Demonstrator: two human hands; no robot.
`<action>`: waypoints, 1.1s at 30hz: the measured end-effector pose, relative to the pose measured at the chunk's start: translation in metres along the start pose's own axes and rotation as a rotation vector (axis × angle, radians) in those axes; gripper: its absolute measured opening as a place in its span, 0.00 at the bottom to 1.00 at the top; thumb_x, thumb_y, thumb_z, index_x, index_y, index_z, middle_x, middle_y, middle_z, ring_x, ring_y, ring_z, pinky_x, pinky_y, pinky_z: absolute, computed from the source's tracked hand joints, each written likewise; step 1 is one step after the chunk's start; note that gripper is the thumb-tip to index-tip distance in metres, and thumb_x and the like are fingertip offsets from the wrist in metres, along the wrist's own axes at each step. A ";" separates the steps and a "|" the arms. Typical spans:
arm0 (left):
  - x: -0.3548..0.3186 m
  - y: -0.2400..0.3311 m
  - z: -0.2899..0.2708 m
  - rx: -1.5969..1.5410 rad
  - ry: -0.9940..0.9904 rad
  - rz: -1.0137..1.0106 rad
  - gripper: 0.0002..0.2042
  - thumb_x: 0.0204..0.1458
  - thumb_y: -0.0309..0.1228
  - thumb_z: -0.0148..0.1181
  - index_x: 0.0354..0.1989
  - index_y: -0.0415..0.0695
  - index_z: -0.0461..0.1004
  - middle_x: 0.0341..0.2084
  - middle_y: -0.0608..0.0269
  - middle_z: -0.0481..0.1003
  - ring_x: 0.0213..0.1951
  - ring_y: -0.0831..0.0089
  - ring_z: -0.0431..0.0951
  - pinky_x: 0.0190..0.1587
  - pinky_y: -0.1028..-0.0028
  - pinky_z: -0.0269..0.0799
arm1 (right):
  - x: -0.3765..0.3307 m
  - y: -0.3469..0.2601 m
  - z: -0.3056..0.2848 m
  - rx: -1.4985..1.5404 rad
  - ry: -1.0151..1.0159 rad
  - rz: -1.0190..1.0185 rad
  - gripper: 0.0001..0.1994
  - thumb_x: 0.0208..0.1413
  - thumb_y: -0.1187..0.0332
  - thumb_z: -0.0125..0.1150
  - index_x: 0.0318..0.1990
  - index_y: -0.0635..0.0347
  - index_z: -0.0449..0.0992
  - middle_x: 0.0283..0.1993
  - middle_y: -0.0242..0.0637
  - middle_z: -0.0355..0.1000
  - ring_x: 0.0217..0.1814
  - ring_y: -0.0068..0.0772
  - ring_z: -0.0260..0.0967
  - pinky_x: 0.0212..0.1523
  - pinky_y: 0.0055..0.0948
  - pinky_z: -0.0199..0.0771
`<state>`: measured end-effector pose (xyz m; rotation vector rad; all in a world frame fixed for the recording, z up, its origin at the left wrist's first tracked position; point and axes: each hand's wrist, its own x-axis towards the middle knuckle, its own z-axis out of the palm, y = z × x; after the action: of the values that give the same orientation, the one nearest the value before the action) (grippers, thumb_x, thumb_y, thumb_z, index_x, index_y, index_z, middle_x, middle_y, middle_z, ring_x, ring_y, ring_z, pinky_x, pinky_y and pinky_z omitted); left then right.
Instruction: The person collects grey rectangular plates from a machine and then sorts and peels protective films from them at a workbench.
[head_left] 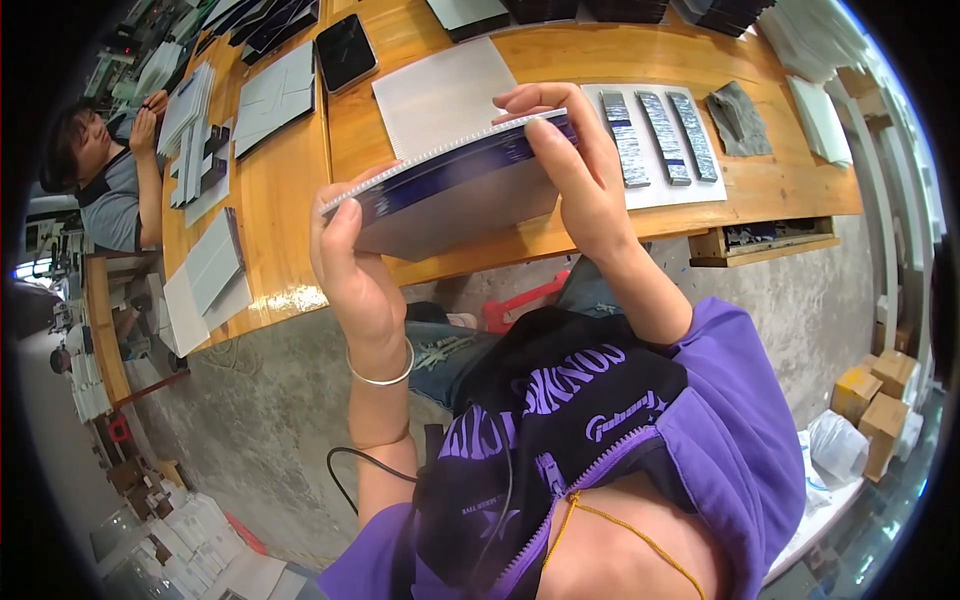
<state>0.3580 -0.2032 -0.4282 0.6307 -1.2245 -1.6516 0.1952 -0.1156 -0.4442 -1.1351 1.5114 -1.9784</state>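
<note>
Above the near edge of the wooden table (290, 210), in the head view, both hands hold up a flat stack of dark blue and grey sheets (455, 195), tilted so that its right end sits higher than its left. The left hand (350, 265) is closed on the stack's lower left end, thumb on the side facing the camera; a thin metal bangle (383, 375) circles that wrist. The right hand (575, 165) clamps the upper right end, thumb across the front and fingers curled over the far edge. Just behind the stack a pale grey sheet (440, 95) lies flat on the table. To the right, three dark strips (660, 135) lie side by side on a white sheet, with a grey cloth (738, 118) beside them. At the far left another person (100, 165) sits by more grey sheets.
</note>
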 end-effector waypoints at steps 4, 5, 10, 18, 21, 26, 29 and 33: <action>0.000 0.004 0.001 -0.020 -0.051 0.002 0.12 0.51 0.31 0.43 0.39 0.37 0.68 0.45 0.47 0.71 0.49 0.67 0.69 0.56 0.70 0.59 | 0.003 -0.002 0.003 0.107 -0.008 0.011 0.12 0.56 0.64 0.49 0.43 0.62 0.68 0.31 0.28 0.63 0.32 0.16 0.58 0.34 0.18 0.59; 0.001 0.004 0.001 0.027 -0.033 0.027 0.13 0.51 0.30 0.43 0.41 0.36 0.68 0.46 0.46 0.71 0.50 0.66 0.69 0.57 0.69 0.58 | 0.003 -0.005 0.003 0.107 -0.007 0.013 0.12 0.56 0.64 0.49 0.43 0.62 0.68 0.31 0.28 0.63 0.32 0.16 0.58 0.34 0.18 0.59; 0.002 0.007 0.006 0.048 -0.018 0.025 0.18 0.52 0.30 0.40 0.49 0.35 0.65 0.48 0.45 0.69 0.54 0.63 0.67 0.59 0.67 0.57 | 0.005 -0.013 0.002 0.054 -0.098 0.031 0.20 0.54 0.66 0.41 0.51 0.68 0.63 0.49 0.44 0.66 0.49 0.31 0.66 0.51 0.29 0.63; 0.005 0.006 0.003 0.016 -0.058 0.026 0.29 0.60 0.49 0.29 0.60 0.38 0.55 0.56 0.45 0.62 0.61 0.59 0.57 0.62 0.63 0.50 | 0.005 -0.010 0.009 0.074 -0.051 0.002 0.23 0.53 0.66 0.40 0.56 0.68 0.60 0.53 0.48 0.65 0.50 0.33 0.66 0.52 0.29 0.62; 0.010 0.004 -0.003 0.038 -0.096 0.096 0.33 0.59 0.54 0.30 0.62 0.37 0.50 0.58 0.39 0.56 0.61 0.56 0.57 0.62 0.61 0.50 | 0.006 -0.008 0.010 0.060 -0.017 -0.001 0.23 0.54 0.66 0.40 0.57 0.68 0.60 0.53 0.50 0.65 0.50 0.33 0.66 0.53 0.29 0.63; 0.001 0.006 0.003 0.061 -0.104 0.044 0.36 0.57 0.57 0.31 0.63 0.37 0.49 0.58 0.39 0.56 0.62 0.56 0.55 0.63 0.61 0.49 | 0.005 -0.008 0.013 0.189 -0.033 0.012 0.16 0.57 0.68 0.45 0.51 0.65 0.65 0.45 0.39 0.71 0.43 0.18 0.63 0.44 0.18 0.60; 0.007 0.005 -0.009 0.063 -0.083 0.090 0.36 0.56 0.58 0.32 0.61 0.37 0.50 0.59 0.41 0.56 0.61 0.56 0.56 0.63 0.61 0.49 | 0.003 -0.007 0.009 0.172 -0.005 0.041 0.11 0.58 0.67 0.46 0.43 0.64 0.70 0.32 0.30 0.70 0.33 0.12 0.59 0.36 0.14 0.59; 0.010 0.021 -0.011 0.624 -0.060 0.697 0.33 0.53 0.52 0.49 0.59 0.37 0.57 0.58 0.46 0.57 0.61 0.57 0.57 0.62 0.61 0.50 | 0.003 -0.007 0.009 0.177 0.042 0.063 0.09 0.58 0.67 0.48 0.35 0.63 0.71 0.25 0.22 0.64 0.26 0.09 0.56 0.27 0.12 0.54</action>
<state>0.3707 -0.2178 -0.4114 0.4365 -1.7693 -0.7072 0.2016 -0.1209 -0.4362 -0.9676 1.3437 -2.0584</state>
